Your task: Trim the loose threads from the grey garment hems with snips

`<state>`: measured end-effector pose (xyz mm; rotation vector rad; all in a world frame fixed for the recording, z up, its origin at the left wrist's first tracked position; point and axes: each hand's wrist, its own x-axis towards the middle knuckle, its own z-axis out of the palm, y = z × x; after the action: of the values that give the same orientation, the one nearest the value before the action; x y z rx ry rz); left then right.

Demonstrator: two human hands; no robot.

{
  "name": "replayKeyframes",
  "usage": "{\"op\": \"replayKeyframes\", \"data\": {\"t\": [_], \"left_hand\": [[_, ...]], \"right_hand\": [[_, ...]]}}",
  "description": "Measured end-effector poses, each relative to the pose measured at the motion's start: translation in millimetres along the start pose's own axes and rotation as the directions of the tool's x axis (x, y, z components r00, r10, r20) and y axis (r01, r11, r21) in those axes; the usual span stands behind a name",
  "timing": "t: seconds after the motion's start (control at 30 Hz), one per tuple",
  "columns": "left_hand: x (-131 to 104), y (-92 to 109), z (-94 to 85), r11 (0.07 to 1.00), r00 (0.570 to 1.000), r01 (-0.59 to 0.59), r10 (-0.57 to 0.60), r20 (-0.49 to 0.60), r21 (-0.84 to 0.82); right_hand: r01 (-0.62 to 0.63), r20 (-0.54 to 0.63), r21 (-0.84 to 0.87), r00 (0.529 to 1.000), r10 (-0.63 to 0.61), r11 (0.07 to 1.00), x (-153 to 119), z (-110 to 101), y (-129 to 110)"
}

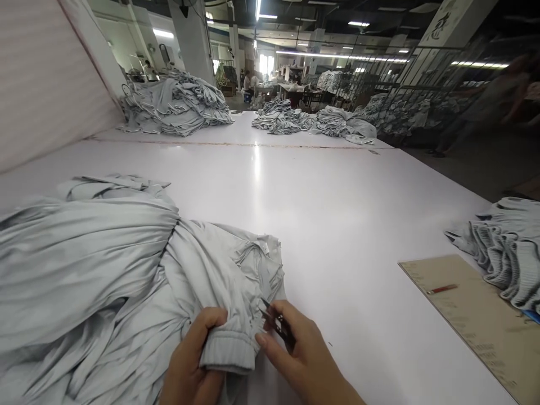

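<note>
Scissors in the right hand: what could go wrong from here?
The scissors in the right hand sit right beside the gray cloth, so a slip might nick it. The left hand grips the cuff close by and could get poked. The cloth lies against a big heap, whose weight might tug it aside.

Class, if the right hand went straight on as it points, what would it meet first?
Probably the grey garment just ahead of the snips in the right hand; depth there is hard to judge.
</note>
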<state>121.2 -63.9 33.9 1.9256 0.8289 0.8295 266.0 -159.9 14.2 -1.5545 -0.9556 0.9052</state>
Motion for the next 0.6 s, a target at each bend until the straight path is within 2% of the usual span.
{"op": "replayKeyframes", "data": {"t": [0.07, 0.13, 0.2, 0.37, 0.6], "left_hand": [[-3.4, 0.0, 4.4, 0.997, 0.999, 0.034, -0.036, -0.030, -0.068], [-4.6, -0.3, 6.8, 0.989, 0.995, 0.074, -0.082, -0.057, -0.125], [-4.2, 0.2, 6.5, 0.981, 0.990, 0.113, -0.125, -0.066, -0.159], [-3.5, 0.7, 1.8, 0.978, 0.984, 0.147, -0.160, -0.082, -0.150], [-5.5, -2.6, 1.7, 0.990, 0.991, 0.088, -0.098, -0.094, -0.110]], "right_hand": [[0.081, 0.030, -0.006, 0.996, -0.081, 0.997, -3.3, -0.7, -5.4], [0.145, 0.144, 0.000, 0.979, -0.143, 0.989, -5.2, -1.2, -10.4], [0.158, 0.206, -0.042, 0.968, -0.147, 0.986, -5.3, 0.5, -13.0], [0.121, 0.115, -0.146, 0.988, -0.104, 0.982, -2.7, 8.4, -11.5], [0.145, 0.121, -0.153, 0.984, -0.127, 0.978, -1.8, 10.7, -11.6]]}}
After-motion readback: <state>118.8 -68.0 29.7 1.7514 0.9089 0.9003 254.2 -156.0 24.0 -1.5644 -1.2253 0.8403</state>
